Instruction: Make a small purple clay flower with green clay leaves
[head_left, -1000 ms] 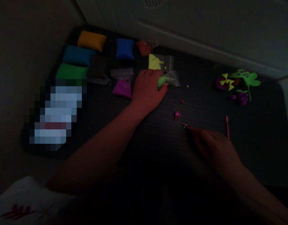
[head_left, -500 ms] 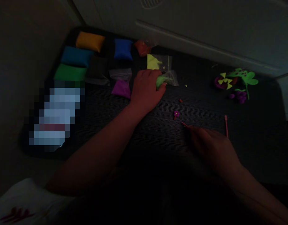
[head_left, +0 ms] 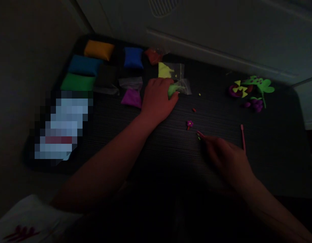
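Note:
The scene is very dark. My left hand [head_left: 158, 99] reaches across a black table [head_left: 272, 162] and its fingers are closed on light green clay [head_left: 172, 89] in a clear bag [head_left: 184, 86]. My right hand [head_left: 228, 158] rests lower right, pinching a thin pink tool [head_left: 200, 134] whose tip touches the table beside a tiny green bit. A small purple clay flower [head_left: 189, 124] lies just above that tip, with a red crumb [head_left: 194, 109] beyond it.
Clay packs lie at the far left: orange [head_left: 99, 50], teal [head_left: 84, 65], green [head_left: 77, 81], blue [head_left: 133, 57], purple [head_left: 132, 97], red [head_left: 153, 55], yellow [head_left: 166, 70]. Finished clay shapes [head_left: 252, 92] sit far right. A second pink tool [head_left: 242, 136] lies near my right hand.
The view has shifted slightly. Both hands stay almost in place; my left hand keeps squeezing the green clay and my right hand's tool tip stays by the flower.

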`<action>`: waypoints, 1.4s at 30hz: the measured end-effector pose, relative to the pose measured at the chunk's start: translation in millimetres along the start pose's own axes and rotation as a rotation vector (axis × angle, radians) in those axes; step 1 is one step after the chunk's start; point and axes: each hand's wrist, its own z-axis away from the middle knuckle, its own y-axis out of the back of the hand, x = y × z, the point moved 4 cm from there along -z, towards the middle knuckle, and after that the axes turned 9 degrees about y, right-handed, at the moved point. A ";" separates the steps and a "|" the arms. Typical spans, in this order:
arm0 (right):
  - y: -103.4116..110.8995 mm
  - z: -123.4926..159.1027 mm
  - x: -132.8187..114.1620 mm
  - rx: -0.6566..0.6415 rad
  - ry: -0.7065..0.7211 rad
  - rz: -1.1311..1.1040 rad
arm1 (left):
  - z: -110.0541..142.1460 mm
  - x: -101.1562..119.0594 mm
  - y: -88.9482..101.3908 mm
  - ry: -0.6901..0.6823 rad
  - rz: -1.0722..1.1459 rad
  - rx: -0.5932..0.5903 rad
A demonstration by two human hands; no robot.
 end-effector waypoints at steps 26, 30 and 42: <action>10.1 -45.0 13.4 -0.190 0.457 -0.001 | 0.2 0.4 0.2 0.009 0.009 -0.015; 9.2 -44.4 15.1 -0.201 0.442 -0.015 | 0.2 0.8 -0.1 0.013 0.028 -0.033; 11.9 -38.4 23.5 -0.062 0.323 -0.112 | 2.5 4.9 8.2 -0.030 0.031 0.090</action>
